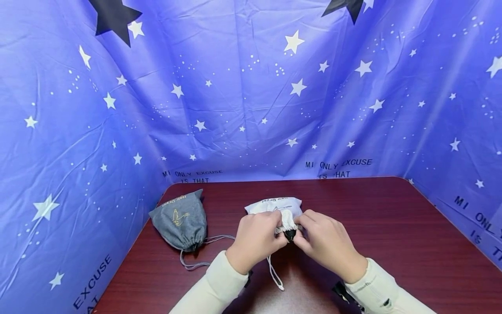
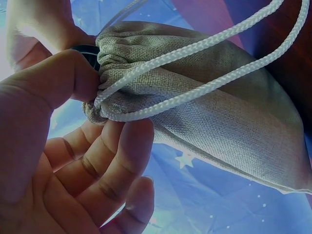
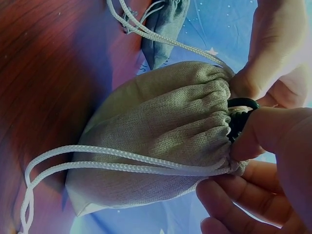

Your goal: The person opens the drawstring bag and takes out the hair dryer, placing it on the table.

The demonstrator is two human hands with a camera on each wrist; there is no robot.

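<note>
A white drawstring bag (image 1: 270, 204) with "Hair Dryer" lettering stands near the middle of the table, its gathered mouth towards me. My left hand (image 1: 256, 233) pinches the left side of that mouth between thumb and fingers. On the opposite side, my right hand (image 1: 327, 237) pinches the rim the same way. A black object (image 1: 290, 236) shows in the opening between the hands; in the right wrist view it looks like a dark loop (image 3: 243, 103) of cord. White drawstrings (image 2: 204, 87) hang from both sides of the mouth. The bag's other contents are hidden.
A grey drawstring bag (image 1: 178, 222) with gold print lies at the left of the dark red table (image 1: 396, 226), its grey cords trailing towards my left sleeve. Blue star-patterned curtains (image 1: 243, 109) enclose the table at the back and both sides.
</note>
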